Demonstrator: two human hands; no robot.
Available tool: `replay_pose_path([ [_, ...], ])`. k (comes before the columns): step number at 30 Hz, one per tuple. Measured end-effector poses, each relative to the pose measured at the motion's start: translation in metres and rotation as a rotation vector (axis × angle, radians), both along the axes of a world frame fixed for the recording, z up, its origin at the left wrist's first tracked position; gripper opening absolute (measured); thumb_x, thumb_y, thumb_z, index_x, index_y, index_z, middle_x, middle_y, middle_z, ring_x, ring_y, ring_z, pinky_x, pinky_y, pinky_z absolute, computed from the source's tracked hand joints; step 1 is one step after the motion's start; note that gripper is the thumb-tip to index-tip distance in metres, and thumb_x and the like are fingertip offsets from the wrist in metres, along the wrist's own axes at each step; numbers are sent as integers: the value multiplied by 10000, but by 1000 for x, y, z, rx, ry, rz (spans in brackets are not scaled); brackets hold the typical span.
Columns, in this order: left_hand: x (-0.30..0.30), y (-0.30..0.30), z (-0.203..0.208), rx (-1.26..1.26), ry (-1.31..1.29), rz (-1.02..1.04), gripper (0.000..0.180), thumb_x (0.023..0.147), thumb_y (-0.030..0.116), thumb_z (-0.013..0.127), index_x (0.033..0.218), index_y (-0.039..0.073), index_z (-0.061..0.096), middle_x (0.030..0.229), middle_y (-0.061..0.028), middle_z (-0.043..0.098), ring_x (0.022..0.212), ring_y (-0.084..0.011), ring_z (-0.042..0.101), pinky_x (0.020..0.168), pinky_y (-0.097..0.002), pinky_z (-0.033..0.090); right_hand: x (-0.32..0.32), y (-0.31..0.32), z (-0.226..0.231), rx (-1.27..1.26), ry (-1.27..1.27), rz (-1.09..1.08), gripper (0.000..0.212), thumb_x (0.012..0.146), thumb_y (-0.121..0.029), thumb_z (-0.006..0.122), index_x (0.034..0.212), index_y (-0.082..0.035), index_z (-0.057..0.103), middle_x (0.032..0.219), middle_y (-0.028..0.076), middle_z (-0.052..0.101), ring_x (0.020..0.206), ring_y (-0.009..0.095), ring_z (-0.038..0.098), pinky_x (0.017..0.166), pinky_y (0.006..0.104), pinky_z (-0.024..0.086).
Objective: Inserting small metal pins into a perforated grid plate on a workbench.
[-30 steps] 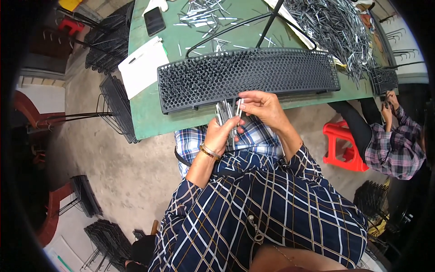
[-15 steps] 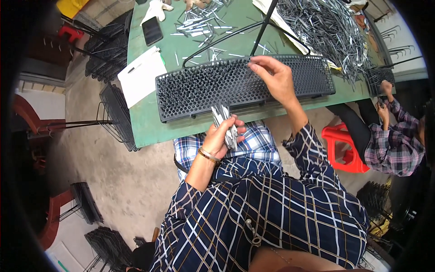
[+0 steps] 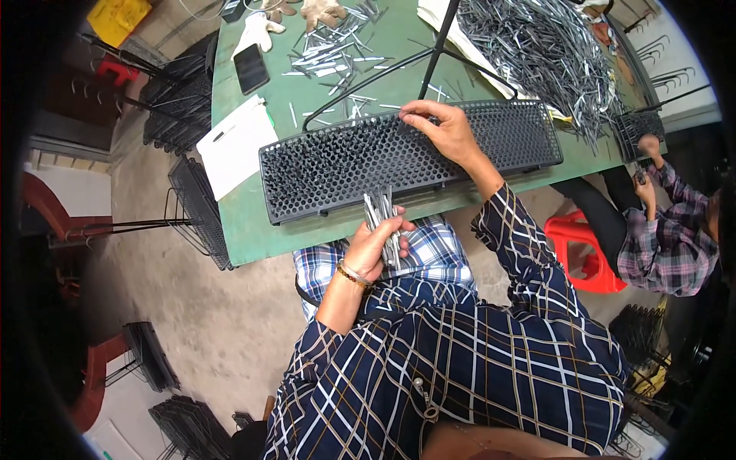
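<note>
A long black perforated rack (image 3: 491, 146) lies across the near part of the green table, with many small dark pins standing in the holes of its left half. My left hand (image 3: 376, 245) is closed around a bundle of thin grey and silver pins (image 3: 381, 208), just in front of the rack's near edge. Above the rack's middle, my right hand (image 3: 445, 132) has thumb and forefinger pinched together at the holes. Whatever sits between those fingertips is too small to make out.
A large heap of pins (image 3: 537, 61) covers the far right of the table, with a smaller pile (image 3: 337, 54) at the back. A phone (image 3: 251, 69), white paper (image 3: 238, 149) and gloves (image 3: 257, 32) lie left. Another person sits by a red stool (image 3: 579, 257) at right.
My right hand has shifted left along the rack, still pinched. The view has tilted a little, and my left hand keeps its bundle of pins near the same spot by the rack.
</note>
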State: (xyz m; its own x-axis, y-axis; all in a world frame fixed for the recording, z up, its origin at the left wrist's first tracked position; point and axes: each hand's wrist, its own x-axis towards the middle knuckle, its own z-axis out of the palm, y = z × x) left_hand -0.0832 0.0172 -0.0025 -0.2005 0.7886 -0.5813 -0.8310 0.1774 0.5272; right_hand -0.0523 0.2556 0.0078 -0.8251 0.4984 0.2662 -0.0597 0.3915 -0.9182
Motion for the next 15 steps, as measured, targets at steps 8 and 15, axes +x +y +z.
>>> replay_pose_path([
  [8,-4,-5,-6,-6,116,33,383,854,104,569,1202,6,444,869,-115,623,616,-130,573,484,-243,484,2,-5,-9,363,27,-53,173,803,-108,655,962,-42,672,899,81,677,863,211,641,775,308,490],
  [15,-6,-9,2,70,90,-9,359,865,108,570,1193,14,458,872,-102,623,604,-120,550,476,-237,461,3,-13,-3,571,66,-56,153,812,-82,644,947,-18,673,932,103,648,870,230,622,783,308,484],
])
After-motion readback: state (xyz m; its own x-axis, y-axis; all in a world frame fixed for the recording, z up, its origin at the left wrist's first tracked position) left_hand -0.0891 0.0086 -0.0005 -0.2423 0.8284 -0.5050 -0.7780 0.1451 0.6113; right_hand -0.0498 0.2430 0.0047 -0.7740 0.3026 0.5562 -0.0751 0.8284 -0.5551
